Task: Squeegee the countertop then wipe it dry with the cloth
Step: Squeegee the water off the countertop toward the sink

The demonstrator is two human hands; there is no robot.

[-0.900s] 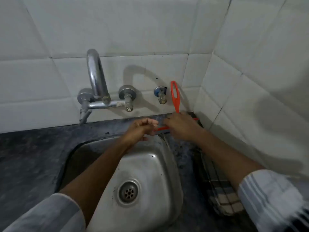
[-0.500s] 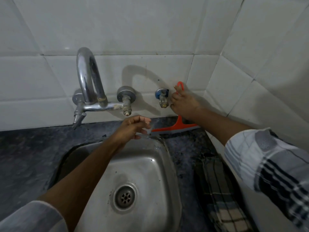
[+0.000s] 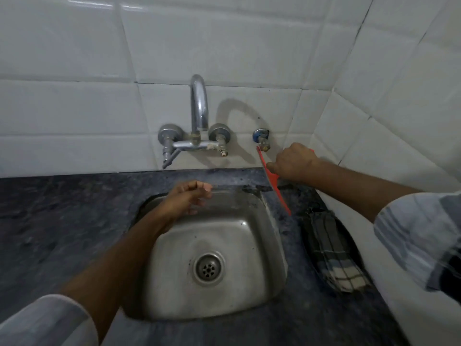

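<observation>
While right hand (image 3: 291, 162) grips squeegee (image 3: 274, 182) on countertop (image 3: 62, 208) | left hand (image 3: 189, 198) fingers loosely curled, empty

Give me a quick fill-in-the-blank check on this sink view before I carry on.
1. The right hand grips the ____ squeegee.
2. The folded checked cloth lies on the countertop to the ____ of the sink.
3. The left hand hovers over the sink's back edge, fingers loosely curled, holding ____.
4. The squeegee's far tip sits just below the small ____ on the wall.

Missing words: red; right; nothing; valve
</observation>
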